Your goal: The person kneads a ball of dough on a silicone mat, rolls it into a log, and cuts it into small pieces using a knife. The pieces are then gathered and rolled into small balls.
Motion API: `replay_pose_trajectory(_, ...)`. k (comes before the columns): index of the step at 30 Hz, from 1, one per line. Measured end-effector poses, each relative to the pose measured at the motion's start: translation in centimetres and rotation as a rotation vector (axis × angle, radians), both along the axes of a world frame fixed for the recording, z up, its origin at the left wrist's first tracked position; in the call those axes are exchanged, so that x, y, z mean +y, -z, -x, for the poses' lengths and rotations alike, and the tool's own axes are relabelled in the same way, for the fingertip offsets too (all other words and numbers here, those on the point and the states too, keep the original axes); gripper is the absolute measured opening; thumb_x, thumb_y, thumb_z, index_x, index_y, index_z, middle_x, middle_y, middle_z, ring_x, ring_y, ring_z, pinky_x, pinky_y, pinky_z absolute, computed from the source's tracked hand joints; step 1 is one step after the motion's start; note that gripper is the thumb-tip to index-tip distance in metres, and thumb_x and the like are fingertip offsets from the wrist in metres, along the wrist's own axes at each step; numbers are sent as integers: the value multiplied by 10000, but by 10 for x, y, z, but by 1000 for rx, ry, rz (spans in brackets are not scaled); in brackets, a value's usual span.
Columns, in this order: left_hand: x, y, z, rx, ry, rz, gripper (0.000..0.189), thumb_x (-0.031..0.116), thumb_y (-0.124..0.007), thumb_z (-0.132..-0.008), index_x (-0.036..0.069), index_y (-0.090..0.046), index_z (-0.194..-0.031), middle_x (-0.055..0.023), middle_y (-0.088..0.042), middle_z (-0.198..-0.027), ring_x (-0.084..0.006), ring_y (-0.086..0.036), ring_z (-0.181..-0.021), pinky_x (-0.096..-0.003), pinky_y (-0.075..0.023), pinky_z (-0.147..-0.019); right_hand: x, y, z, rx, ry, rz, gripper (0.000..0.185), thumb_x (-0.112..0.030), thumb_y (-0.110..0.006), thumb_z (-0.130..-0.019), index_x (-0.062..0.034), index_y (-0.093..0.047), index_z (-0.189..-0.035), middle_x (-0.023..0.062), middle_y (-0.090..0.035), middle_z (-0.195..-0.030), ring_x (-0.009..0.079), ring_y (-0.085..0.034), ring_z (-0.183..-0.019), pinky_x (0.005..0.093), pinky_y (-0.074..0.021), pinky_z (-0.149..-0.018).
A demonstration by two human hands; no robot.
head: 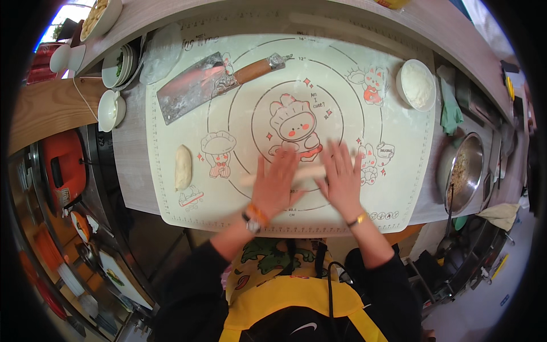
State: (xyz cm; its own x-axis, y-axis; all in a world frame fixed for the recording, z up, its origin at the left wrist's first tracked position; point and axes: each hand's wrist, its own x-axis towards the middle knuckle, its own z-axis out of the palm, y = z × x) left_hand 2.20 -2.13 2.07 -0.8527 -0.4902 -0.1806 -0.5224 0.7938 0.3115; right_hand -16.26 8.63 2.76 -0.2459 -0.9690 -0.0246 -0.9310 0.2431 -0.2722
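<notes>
A rope of pale dough (311, 172) lies crosswise on a printed silicone kneading mat (393, 141). My left hand (275, 181) is spread flat over the rope's left part, palm down, with the thumb out to the side. At the rope's right end rests my right hand (342, 175), also flat, its fingers apart. Neither hand grips anything, and both look slightly blurred. Under the palms, part of the dough is hidden. A shorter dough log (183, 167) sits apart on the mat's left side.
A floury cleaver (192, 87) with a wooden handle lies at the mat's upper left. A white bowl of flour (416, 84) stands upper right. Beyond the mat's right edge is a steel bowl of filling (461, 173). Small white bowls (112, 110) stand left. A shelf (239, 10) overhangs the back.
</notes>
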Motion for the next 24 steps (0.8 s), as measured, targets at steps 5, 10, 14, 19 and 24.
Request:
replay_pose_trajectory(5,60,-23,-34,-144,-107,-264,793,557,-563,-892,169,-350,-1551,-90,-254,-1637,-350,-200,-1511,-671,-114,-1158,51,-25,-39,35,78,-26,802,-499,-661,-856,-146,-384,-1521,97,-338,-1595,299,-308,-1477,687,-129,-1135)
replay_pose_trajectory(10,-36,0,33,126,-375,201,701,411,-581,-929,156,-359,-1543,-105,-278,-1622,-372,-211,-1497,-675,-96,-1160,-49,-9,-5,115,264,-20,773,-486,-623,-893,-86,-385,-1509,145,-337,-1586,301,-304,-1476,670,-130,-1153)
replay_pose_trajectory(14,-68,6,34,202,-276,182,701,431,-583,-923,152,-375,-1532,-99,-282,-1620,-375,-212,-1495,-669,-98,-1165,-100,11,30,176,48,150,741,-449,-623,-895,-86,-393,-1498,126,-350,-1579,294,-302,-1471,629,-182,-1169)
replay_pose_trajectory(19,15,-18,-40,-16,-30,-60,746,497,-616,-884,176,-396,-1520,-88,-285,-1618,-356,-225,-1493,-652,-127,-1173,5,-16,-6,-70,-189,-50,802,-463,-690,-849,-93,-397,-1497,114,-360,-1572,298,-332,-1455,584,-270,-1154)
replay_pose_trajectory(24,49,-32,-48,-87,-176,-205,753,474,-610,-890,160,-376,-1533,-110,-272,-1621,-377,-214,-1496,-659,-102,-1172,59,-21,-60,-44,87,-29,840,-499,-683,-849,-31,-404,-1488,183,-382,-1551,328,-344,-1451,579,-259,-1149)
